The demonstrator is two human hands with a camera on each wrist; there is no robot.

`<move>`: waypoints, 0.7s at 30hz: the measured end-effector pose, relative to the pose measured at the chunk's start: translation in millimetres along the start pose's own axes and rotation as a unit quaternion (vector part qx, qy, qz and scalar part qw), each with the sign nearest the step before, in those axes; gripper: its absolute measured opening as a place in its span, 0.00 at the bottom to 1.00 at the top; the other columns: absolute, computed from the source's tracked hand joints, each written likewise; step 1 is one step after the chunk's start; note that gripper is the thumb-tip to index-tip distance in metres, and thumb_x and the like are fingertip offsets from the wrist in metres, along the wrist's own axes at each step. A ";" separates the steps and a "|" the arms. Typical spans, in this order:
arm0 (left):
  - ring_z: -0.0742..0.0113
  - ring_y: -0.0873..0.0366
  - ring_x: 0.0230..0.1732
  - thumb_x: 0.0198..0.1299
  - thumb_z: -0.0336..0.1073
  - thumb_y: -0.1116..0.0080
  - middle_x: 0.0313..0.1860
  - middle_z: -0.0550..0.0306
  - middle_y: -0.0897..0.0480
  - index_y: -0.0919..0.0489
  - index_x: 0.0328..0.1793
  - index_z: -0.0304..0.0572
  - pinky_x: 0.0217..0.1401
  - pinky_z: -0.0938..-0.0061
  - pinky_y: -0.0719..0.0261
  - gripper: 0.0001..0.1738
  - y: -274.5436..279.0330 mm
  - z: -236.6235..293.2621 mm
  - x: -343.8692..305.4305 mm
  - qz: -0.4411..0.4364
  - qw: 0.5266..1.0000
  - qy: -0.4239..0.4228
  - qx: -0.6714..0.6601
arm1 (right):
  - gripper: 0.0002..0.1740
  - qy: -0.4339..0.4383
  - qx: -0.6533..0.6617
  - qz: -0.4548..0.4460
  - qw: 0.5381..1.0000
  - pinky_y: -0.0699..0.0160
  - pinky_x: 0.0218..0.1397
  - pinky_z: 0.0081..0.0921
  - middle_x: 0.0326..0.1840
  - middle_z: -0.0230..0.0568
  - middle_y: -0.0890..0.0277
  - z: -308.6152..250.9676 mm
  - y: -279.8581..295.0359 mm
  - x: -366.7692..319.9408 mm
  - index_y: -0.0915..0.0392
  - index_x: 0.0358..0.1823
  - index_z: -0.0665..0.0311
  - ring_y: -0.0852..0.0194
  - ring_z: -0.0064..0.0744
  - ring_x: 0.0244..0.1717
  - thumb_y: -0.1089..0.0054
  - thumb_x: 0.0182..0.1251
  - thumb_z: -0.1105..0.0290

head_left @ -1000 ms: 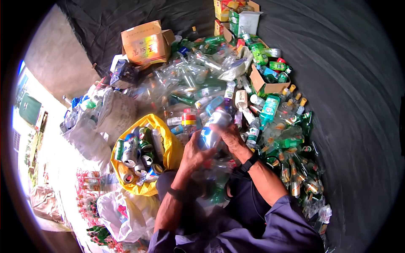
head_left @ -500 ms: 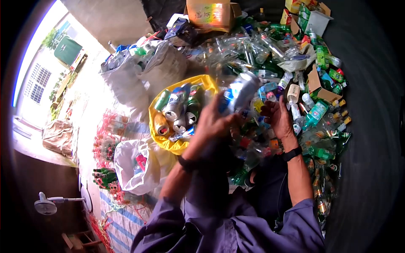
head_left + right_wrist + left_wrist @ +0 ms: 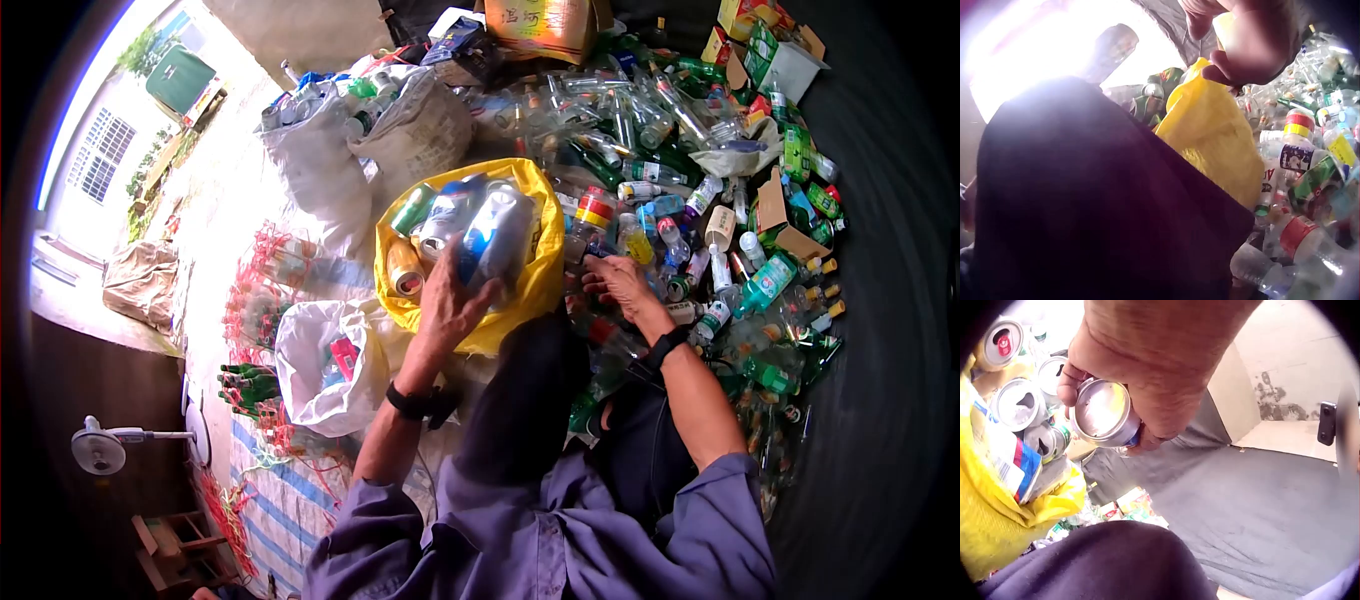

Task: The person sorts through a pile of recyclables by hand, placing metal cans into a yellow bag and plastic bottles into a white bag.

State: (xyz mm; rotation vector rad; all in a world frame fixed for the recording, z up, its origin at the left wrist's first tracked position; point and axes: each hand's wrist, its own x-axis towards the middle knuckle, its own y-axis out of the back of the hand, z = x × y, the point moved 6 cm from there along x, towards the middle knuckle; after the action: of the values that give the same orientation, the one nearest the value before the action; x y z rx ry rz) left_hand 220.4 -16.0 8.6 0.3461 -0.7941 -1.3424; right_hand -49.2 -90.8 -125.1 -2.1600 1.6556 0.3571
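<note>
Head | left hand grips silver-blue can at 1 o'clock within yellow bag's mouth | right hand, 3 o'clock outside — fingers loosely curled, seemingly empty | likely bagging — next: settle can, let go

Reads, apparently, "温河" on the orange-gold cardboard box, with a third character uncertain; shows only illegible lettering on bottles and cans.

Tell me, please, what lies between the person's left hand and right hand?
The head view shows it: between the left hand and the right hand lie the held can and the side of the yellow bag.
</note>
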 end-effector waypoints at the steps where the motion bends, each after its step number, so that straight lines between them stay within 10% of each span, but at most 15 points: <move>1: 0.39 0.20 0.61 0.55 0.44 0.28 0.61 0.35 0.21 0.37 0.78 0.38 0.66 0.57 0.23 0.46 -4.9 5.1 1.3 0.003 1.000 0.012 0.016 | 0.23 -0.007 0.012 -0.019 1.000 0.21 0.30 0.19 0.32 0.33 0.18 6.0 -9.3 6.9 0.19 0.40 0.63 0.16 0.24 0.30 0.29 0.67 0.48; 10: 0.42 0.21 0.63 0.61 0.50 0.29 0.62 0.32 0.21 0.38 0.78 0.37 0.67 0.57 0.25 0.46 -27.2 -8.9 3.9 -0.043 0.993 0.085 -0.076 | 0.28 -0.091 0.013 -0.119 0.989 0.18 0.33 0.21 0.41 0.33 0.17 64.4 -78.3 48.5 0.21 0.55 0.61 0.18 0.26 0.34 0.25 0.62 0.50; 16: 0.37 0.21 0.61 0.60 0.48 0.30 0.59 0.34 0.20 0.37 0.76 0.36 0.63 0.55 0.23 0.44 -45.4 -20.9 2.2 -0.005 0.998 0.057 -0.034 | 0.19 -0.082 -0.101 0.071 0.989 0.22 0.25 0.26 0.34 0.35 0.18 133.1 -65.5 111.3 0.18 0.49 0.61 0.21 0.27 0.25 0.24 0.62 0.62; 21: 0.35 0.21 0.61 0.59 0.47 0.30 0.60 0.31 0.20 0.38 0.78 0.36 0.62 0.53 0.22 0.46 -55.7 -28.1 4.1 0.011 0.999 0.047 0.018 | 0.17 0.080 -0.083 0.104 0.988 0.17 0.38 0.29 0.41 0.37 0.18 128.9 -64.0 109.0 0.18 0.52 0.65 0.18 0.32 0.37 0.31 0.61 0.72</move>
State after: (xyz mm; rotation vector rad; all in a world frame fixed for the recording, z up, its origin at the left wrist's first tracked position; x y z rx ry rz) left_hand 199.1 -38.5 -45.7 0.4245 -0.7436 -1.2824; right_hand 46.3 -111.9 -276.8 -2.1869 2.0142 0.4034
